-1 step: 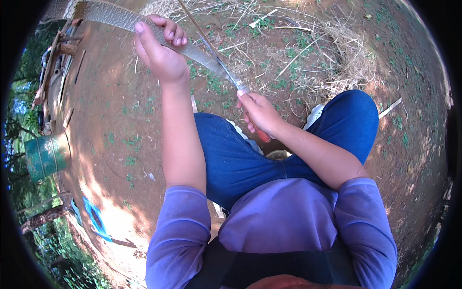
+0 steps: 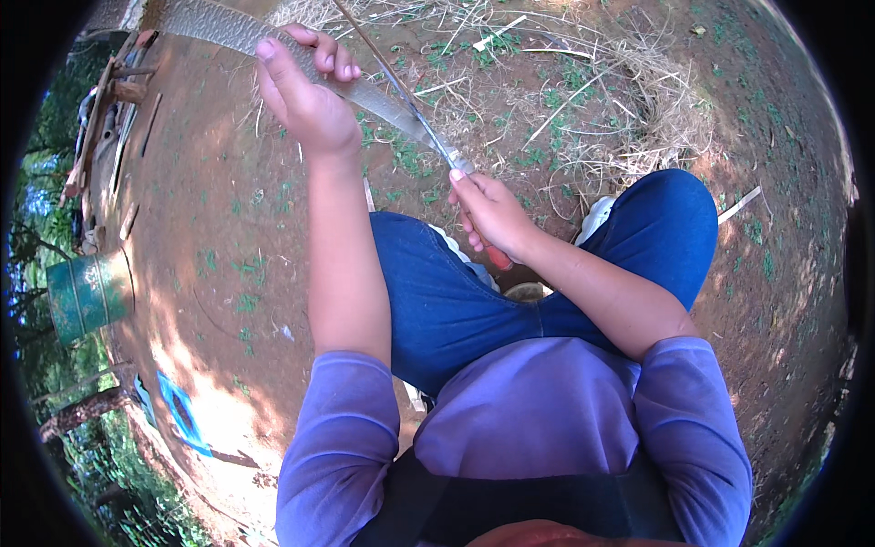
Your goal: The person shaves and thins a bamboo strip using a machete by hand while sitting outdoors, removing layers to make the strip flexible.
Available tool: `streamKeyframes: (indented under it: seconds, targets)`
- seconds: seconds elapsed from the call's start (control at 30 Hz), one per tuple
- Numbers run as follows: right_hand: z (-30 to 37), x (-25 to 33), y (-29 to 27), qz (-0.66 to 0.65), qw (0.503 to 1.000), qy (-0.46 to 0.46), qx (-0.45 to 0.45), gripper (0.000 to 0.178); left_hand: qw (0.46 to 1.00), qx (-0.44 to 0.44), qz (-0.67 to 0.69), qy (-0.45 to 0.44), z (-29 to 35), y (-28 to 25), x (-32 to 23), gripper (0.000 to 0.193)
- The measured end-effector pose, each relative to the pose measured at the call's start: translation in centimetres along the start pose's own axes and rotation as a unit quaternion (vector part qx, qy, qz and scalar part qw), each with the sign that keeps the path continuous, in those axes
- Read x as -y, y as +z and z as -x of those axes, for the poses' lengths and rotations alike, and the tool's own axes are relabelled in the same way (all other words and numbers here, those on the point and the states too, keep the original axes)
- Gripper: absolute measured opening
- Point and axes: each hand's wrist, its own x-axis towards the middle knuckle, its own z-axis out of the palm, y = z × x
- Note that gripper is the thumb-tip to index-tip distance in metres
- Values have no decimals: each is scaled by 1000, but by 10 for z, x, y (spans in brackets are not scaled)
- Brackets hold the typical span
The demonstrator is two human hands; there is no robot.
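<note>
A long, pale, textured strip (image 2: 387, 108), apparently woven, curves from the upper left toward my right hand. It lies across the palm of my left hand (image 2: 310, 96), which is loosely closed around it with the thumb raised and the fingers curled at its far side. My right hand (image 2: 488, 210) grips a tool with an orange-red handle (image 2: 498, 258) and a long thin blade or rod (image 2: 401, 88), seen edge-on and pointing up and left. Near my right thumb the strip's end meets the tool; whether my fingers pinch the strip too is hidden.
I sit with bent knees in blue jeans (image 2: 447, 301) on bare earth. Dry straw (image 2: 638, 114) lies scattered ahead. At the left are a green drum (image 2: 89, 296), a blue-framed object (image 2: 184, 415) and stacked wood (image 2: 128, 91). A pale stick (image 2: 738, 205) lies beyond my right knee.
The strip and the thin tool have shifted very slightly up and left. My left hand has moved only a trace, and my right hand keeps its grip.
</note>
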Motion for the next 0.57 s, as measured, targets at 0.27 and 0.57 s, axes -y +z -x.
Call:
streamKeyframes:
  seconds: [0.27, 0.57]
  targets:
    - [38, 59, 22, 9, 988, -124, 86, 48, 951, -43, -248, 178, -1, -5, 5, 54]
    - [57, 65, 5, 10, 990, -94, 108, 48, 924, -62, -321, 195, 8, 24, 4, 59]
